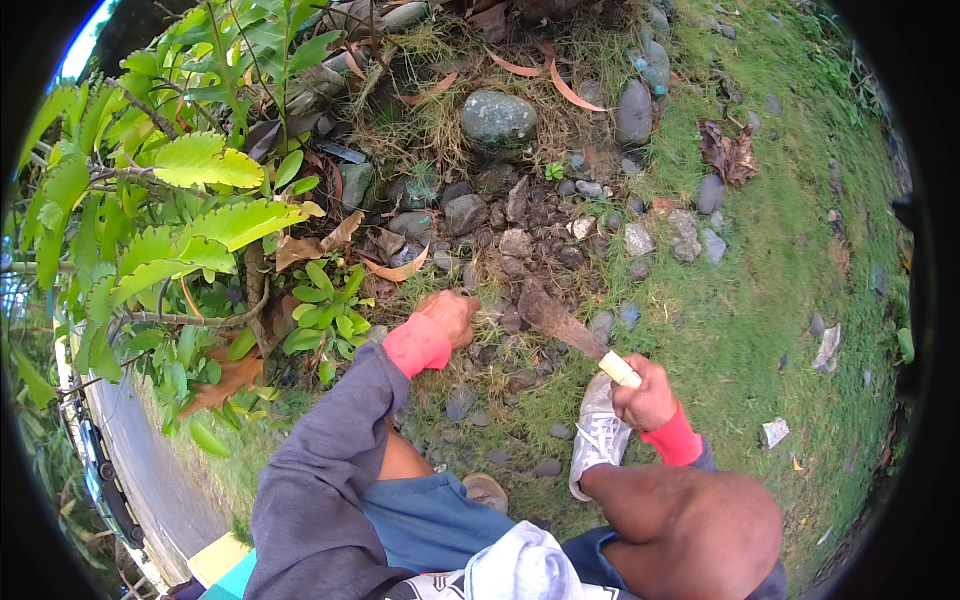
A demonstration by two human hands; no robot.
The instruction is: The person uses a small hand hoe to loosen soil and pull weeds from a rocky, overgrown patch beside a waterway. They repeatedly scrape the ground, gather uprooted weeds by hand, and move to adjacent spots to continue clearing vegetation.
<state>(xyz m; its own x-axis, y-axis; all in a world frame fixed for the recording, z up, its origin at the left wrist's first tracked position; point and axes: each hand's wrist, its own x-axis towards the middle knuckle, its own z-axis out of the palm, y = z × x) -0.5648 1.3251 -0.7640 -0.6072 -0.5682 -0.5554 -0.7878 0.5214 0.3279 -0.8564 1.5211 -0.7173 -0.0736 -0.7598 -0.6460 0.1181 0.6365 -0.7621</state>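
Note:
My right hand [646, 395] is closed around the pale handle [620, 370] of a short machete-like knife. Its broad, rusty blade [559, 319] points up and left, the tip over bare soil among small stones. To the left, my left hand [450, 313] is low at the grass and stones, fingers bent, near dry grass [491, 315]. Whether it grips any grass is hidden by the hand itself. Brown stones [515, 244] and loose dark soil [544, 202] lie just beyond the blade.
A leafy shrub [217, 225] crowds the left side. A large rounded stone [499, 118] sits ahead, with dry leaves around it. Mossy grass [787, 300] spreads right. My shoe [600, 431] is just below the knife. A road [142, 450] with a parked car [105, 480] lies far left.

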